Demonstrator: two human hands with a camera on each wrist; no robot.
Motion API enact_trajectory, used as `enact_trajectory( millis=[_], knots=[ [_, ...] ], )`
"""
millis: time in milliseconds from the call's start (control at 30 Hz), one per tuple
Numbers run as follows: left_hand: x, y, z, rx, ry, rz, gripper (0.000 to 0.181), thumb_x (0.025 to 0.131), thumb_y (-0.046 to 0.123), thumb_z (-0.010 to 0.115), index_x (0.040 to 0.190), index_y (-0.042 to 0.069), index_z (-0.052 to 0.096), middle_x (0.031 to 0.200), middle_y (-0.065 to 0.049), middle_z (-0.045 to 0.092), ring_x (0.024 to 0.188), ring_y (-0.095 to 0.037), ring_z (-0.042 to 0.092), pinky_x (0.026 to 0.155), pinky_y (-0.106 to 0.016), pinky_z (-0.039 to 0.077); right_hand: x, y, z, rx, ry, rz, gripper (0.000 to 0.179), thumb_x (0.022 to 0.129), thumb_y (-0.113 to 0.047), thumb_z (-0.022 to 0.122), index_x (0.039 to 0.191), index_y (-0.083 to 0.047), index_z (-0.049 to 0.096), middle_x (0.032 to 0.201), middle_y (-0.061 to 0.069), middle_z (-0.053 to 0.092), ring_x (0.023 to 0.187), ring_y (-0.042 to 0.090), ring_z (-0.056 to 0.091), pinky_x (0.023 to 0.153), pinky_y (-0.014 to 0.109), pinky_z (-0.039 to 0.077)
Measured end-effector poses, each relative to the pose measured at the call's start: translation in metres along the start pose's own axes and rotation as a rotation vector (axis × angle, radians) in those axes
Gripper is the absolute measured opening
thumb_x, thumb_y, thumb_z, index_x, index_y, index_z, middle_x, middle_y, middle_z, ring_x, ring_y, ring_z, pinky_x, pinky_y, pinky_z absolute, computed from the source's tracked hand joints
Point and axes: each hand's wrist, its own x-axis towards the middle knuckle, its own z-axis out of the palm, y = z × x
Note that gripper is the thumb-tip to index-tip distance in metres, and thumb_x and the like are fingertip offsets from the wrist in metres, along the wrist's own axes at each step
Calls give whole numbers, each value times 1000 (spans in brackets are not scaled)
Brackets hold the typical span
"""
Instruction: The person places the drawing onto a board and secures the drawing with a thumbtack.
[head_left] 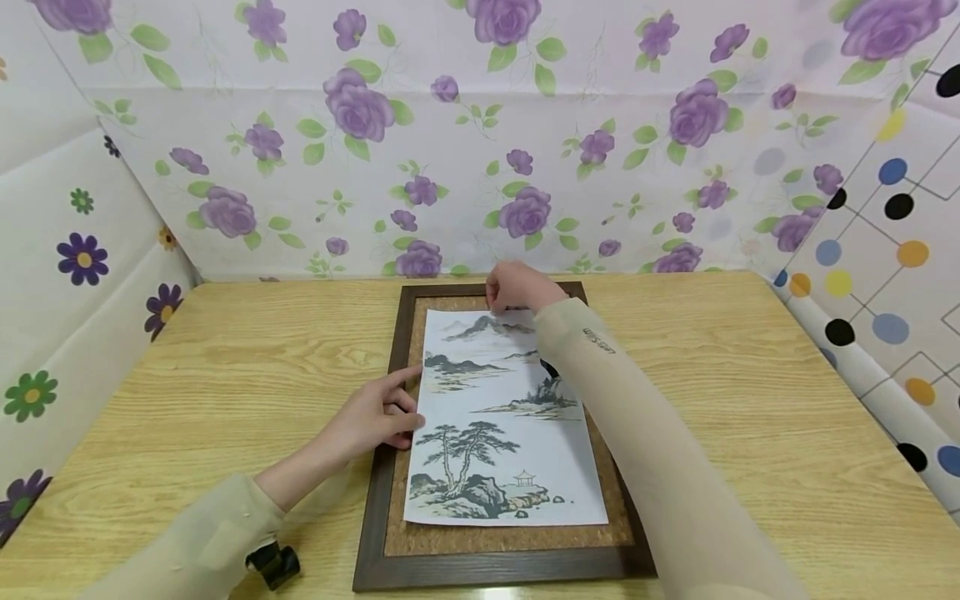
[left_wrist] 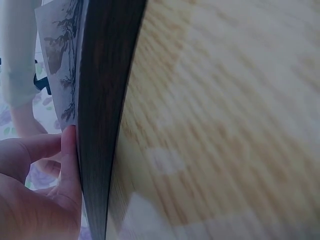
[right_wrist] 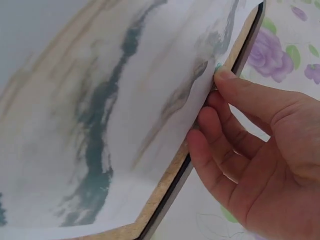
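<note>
A sheet of paper (head_left: pixel 480 442) printed with an ink landscape of mountains, pines and a pavilion lies on a cork board (head_left: pixel 510 540) with a dark brown wooden frame (head_left: pixel 510 567). At the left edge of the sheet, my left hand (head_left: pixel 378 412) touches it with the tips of the spread index finger and thumb. My right hand (head_left: pixel 521 285) is at the top edge, fingers bent. In the right wrist view, its thumb and index finger pinch a small teal pushpin (right_wrist: pixel 218 66), mostly hidden by the fingertips, at the paper's edge. My right sleeve covers part of the sheet's right side.
The board lies on a light wood-grain table (head_left: pixel 262 358), its top side close to the table's back edge. Behind rises a sheet with purple flowers (head_left: pixel 525 212). Patterned sheets also flank the table left and right. Wrist straps with dark camera mounts (head_left: pixel 273 565) are on the sleeves.
</note>
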Motion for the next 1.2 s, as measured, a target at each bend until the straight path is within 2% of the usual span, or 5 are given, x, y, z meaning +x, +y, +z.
enact_trajectory(
  millis=[300,467,700,800,1200],
  knots=[
    [0,3,-3,-2,-1,7,75,92,7,66,157,10,28,100,-16,67,76,-19,70,68,-33,63,3,-6,-7,31,-19,67,10,87,2,66,85,-6,73,75,3,63,64,14,47,56,24,40],
    [1,3,-4,-8,-9,2,75,92,6,67,156,9,28,98,-16,69,76,-20,71,69,-35,63,1,-1,-4,46,-7,31,8,89,-2,65,86,-6,71,76,2,62,64,13,45,59,24,40],
    [3,2,-3,28,-4,-11,77,90,4,68,155,5,28,94,-15,72,73,-19,71,68,-34,63,1,10,5,68,-1,-37,7,92,-8,65,86,-9,68,82,1,64,77,15,52,76,28,45],
    [2,3,0,51,2,-27,77,89,2,69,155,3,29,90,-14,72,70,-19,71,66,-33,63,0,13,11,78,14,-37,7,94,-11,65,89,-9,69,87,3,66,79,15,53,76,28,46],
    [4,8,-1,93,-13,-15,77,88,2,69,154,1,29,88,-13,73,66,-20,71,64,-32,63,-29,16,8,221,237,-24,21,99,-22,59,104,-5,71,98,12,71,78,17,59,71,30,50]
  ],
)
